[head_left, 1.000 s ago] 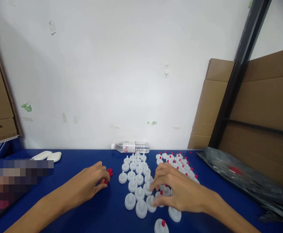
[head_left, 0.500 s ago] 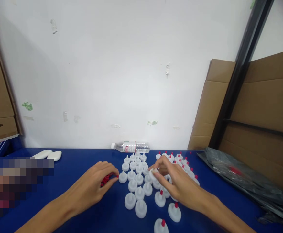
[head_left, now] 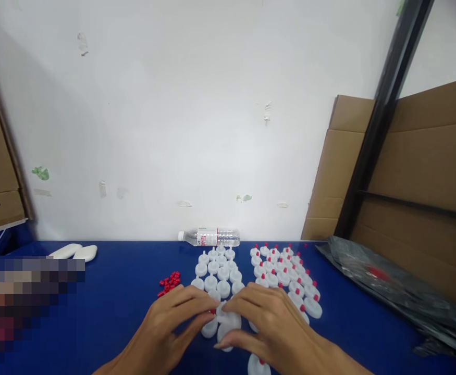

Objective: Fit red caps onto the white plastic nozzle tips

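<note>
My left hand [head_left: 173, 323] and my right hand [head_left: 262, 320] meet low in the middle of the blue table [head_left: 114, 307]. Between their fingertips is a white plastic cap [head_left: 223, 311] with a small red tip [head_left: 212, 311] at the left fingers. Both hands are pinched closed around these pieces. Several plain white caps [head_left: 217, 271] stand in rows just beyond the hands. Further right stand several white caps fitted with red tips [head_left: 282, 265]. A small heap of loose red tips [head_left: 170, 282] lies left of the rows.
A clear water bottle [head_left: 209, 237] lies on its side at the table's back edge by the white wall. Two white oblong pieces [head_left: 73, 252] lie at the back left. A black plastic bag [head_left: 392, 291] and cardboard sheets [head_left: 427, 172] fill the right side.
My left hand left the red heap and moved right. My right hand drew back from the capped rows with a white cap. Both hands now meet in front of the plain caps.
</note>
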`<act>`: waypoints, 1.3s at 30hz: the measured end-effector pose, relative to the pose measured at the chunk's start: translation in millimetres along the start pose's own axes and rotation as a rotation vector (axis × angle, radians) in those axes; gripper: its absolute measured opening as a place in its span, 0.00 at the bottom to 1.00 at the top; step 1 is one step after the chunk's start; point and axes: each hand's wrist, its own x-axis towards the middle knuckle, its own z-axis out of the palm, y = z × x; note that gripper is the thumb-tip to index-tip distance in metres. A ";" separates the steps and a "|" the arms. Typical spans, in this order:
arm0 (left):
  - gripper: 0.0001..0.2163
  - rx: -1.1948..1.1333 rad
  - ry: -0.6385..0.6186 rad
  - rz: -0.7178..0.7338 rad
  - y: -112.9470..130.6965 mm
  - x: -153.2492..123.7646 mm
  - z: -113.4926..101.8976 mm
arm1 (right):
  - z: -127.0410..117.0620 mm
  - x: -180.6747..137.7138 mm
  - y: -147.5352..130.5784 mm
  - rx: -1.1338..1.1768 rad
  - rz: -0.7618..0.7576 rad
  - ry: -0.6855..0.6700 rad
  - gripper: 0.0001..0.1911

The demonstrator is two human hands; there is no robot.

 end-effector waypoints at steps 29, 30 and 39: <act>0.06 -0.105 -0.042 0.003 13.1 5.8 1.2 | 1.2 2.1 -7.1 -0.103 -0.122 0.105 0.16; 0.05 -0.083 -0.038 0.001 13.1 5.4 1.7 | 0.8 2.2 -7.7 -0.102 -0.121 0.124 0.15; 0.08 0.047 -0.071 -0.097 9.2 2.4 1.1 | 1.3 0.8 -5.1 0.147 -0.023 0.087 0.15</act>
